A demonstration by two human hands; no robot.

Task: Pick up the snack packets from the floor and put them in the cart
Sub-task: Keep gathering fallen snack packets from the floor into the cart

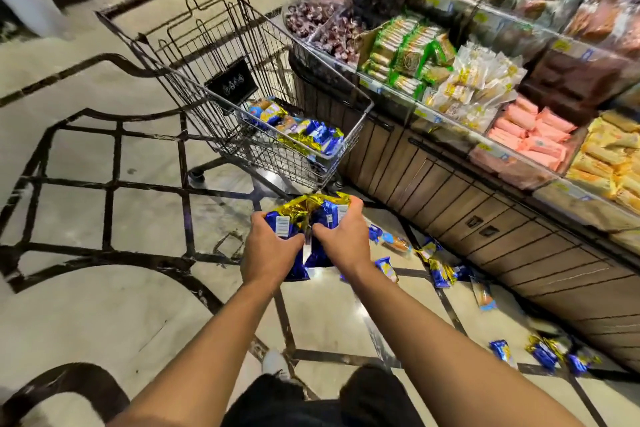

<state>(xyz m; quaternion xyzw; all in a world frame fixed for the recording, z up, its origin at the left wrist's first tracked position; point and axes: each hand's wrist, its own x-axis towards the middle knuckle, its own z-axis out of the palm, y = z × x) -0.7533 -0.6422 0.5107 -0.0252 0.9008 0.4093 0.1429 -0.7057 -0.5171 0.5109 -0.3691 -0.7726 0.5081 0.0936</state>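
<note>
Both hands are out in front, just short of the wire cart. The left hand [273, 246] curls round a bunch of shiny blue-and-gold foil snack packets [313, 210], and the right hand [341, 236] grips the same bunch from the other side, thumbs nearly touching in the middle. The dark metal wire shopping cart [194, 80] stands just beyond the hands, tilted in the wide view, with more blue-and-gold packets heaped in its basket [304, 135] at the near right corner. On the pale stone floor with dark inlaid lines [86, 218], loose packets lie scattered to the right: some near the right wrist [436, 260], others further back [550, 355]. A wood-panelled display counter [485, 218] close against the cart's right side holds clear bins of wrapped sweets and biscuits [450, 80]
</note>
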